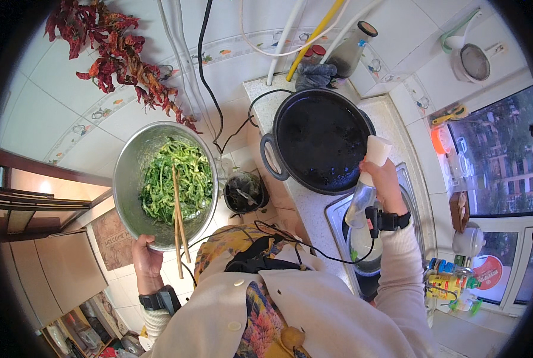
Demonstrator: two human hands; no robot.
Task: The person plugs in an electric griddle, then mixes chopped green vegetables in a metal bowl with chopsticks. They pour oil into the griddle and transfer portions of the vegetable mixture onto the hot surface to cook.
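Beside the pale speckled counter [309, 210], the person's left hand [147, 260] grips the near rim of a round silvery metal bowl [127, 179], its fingers partly hidden; that bowl is held well apart from the counter, with chopped leafy green vegetables [166, 179] inside and two long wooden chopsticks [179, 224] leaning across its rim; the right hand [387, 182] is closed around a clear bottle with a white top [360, 204], near the right edge of a wide round black pan [320, 140], which stands on the counter.
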